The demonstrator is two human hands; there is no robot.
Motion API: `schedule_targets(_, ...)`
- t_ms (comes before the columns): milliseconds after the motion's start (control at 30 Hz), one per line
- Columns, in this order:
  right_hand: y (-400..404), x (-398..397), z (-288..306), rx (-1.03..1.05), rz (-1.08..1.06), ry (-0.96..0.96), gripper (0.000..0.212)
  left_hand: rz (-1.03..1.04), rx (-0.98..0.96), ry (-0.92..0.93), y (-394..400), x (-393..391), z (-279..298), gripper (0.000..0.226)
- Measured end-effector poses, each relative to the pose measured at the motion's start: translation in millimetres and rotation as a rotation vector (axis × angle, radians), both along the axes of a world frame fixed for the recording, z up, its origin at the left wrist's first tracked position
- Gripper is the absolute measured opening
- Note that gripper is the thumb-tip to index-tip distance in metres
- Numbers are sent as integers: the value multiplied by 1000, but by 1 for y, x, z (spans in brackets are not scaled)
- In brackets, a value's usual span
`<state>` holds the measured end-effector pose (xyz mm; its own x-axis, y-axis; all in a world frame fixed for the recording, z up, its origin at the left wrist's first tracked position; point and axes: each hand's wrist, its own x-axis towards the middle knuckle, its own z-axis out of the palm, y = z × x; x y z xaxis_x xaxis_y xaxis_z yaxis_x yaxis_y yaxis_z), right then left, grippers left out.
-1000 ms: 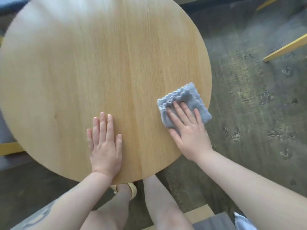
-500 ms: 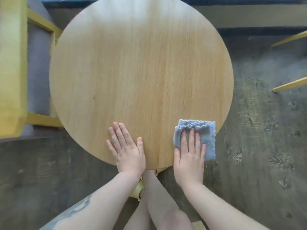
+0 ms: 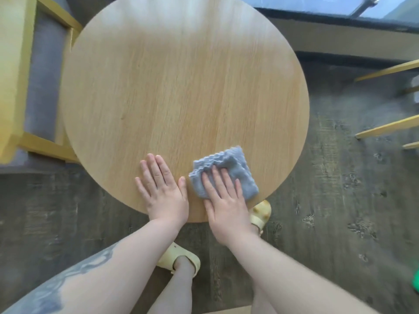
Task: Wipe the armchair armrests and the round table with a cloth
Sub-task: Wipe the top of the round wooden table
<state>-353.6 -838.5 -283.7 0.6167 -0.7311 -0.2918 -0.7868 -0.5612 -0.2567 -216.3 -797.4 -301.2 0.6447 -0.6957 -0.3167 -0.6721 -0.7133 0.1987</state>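
The round light-wood table [image 3: 181, 82] fills the middle of the head view. A folded grey-blue cloth [image 3: 235, 168] lies near its front edge. My right hand [image 3: 226, 200] presses flat on the cloth with straight fingers, its palm over the table's rim. Just left of it, my left hand [image 3: 162, 191] rests flat on the bare wood, fingers straight, holding nothing. An armchair with a yellow wooden armrest [image 3: 11, 71] and grey seat stands at the left, partly under the table's edge.
Yellow wooden legs of another chair [image 3: 390, 126] reach in at the right. My feet in yellow sandals [image 3: 260, 214] stand on the dark floor below the table's front edge. A window sill runs along the top right.
The cloth and my right hand have slid left along the front edge, close to my left hand. The view has shifted, bringing more of the table's far side and the armchair into sight.
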Motion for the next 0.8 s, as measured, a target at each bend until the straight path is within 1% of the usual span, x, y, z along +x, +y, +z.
schedule_targets(33,-25,-5,3,12,163,-12,59,2,3,-5,0,1,0,70)
schedule_targets(67,-52,-16,2,-3,260,-8,59,10,13,-4,0,1,0,70)
schedule_targets(100,-77,-28,1,-15,248,16,58,21,21,1,1,0,0,70)
schedule_targets(133,-99,-42,-2,-20,102,52,59,40,20,13,0,-3,0,70)
schedule_targets(200,-115,-60,-5,-57,-344,102,60,114,-22,17,-9,-19,4,70)
schedule_targets(233,-107,-59,-8,-97,-475,104,61,174,-48,16,-20,-31,5,71)
schedule_targets(267,-93,-55,-10,-125,-499,93,63,264,-64,20,-35,-46,7,72)
schedule_targets(300,-78,-50,-10,-127,-433,70,63,380,-71,21,-52,-60,7,72)
schedule_targets(333,-68,-47,-8,-103,-298,29,63,511,-79,15,-71,-71,8,71)
schedule_targets(400,-83,-58,-2,-14,150,-23,61,741,-104,-13,-101,-83,8,67)
schedule_targets(433,-108,-68,0,17,356,-32,60,802,-105,-37,-109,-84,6,66)
schedule_targets(467,-137,-79,0,15,490,-31,59,825,-102,-66,-113,-85,2,65)
schedule_targets(500,-165,-89,-1,-8,530,-23,58,826,-98,-100,-113,-86,-2,65)
schedule_targets(533,-190,-98,-2,-18,456,-6,58,821,-96,-130,-113,-88,-4,65)
schedule_targets(600,-214,-106,-1,-13,146,31,59,814,-85,-170,-113,-93,-6,64)
schedule_targets(633,-211,-103,0,-19,32,39,60,818,-85,-181,-113,-94,-6,64)
schedule_targets(667,-200,-99,-1,-29,-5,41,61,825,-88,-187,-113,-96,-7,65)
schedule_targets(700,-186,-96,-2,-20,46,29,62,830,-91,-195,-114,-97,-7,65)
schedule_targets(733,-174,-94,-2,9,174,0,63,835,-94,-203,-115,-98,-8,65)
schedule_targets(800,-171,-89,-1,72,542,-45,61,838,-93,-218,-115,-99,-8,66)
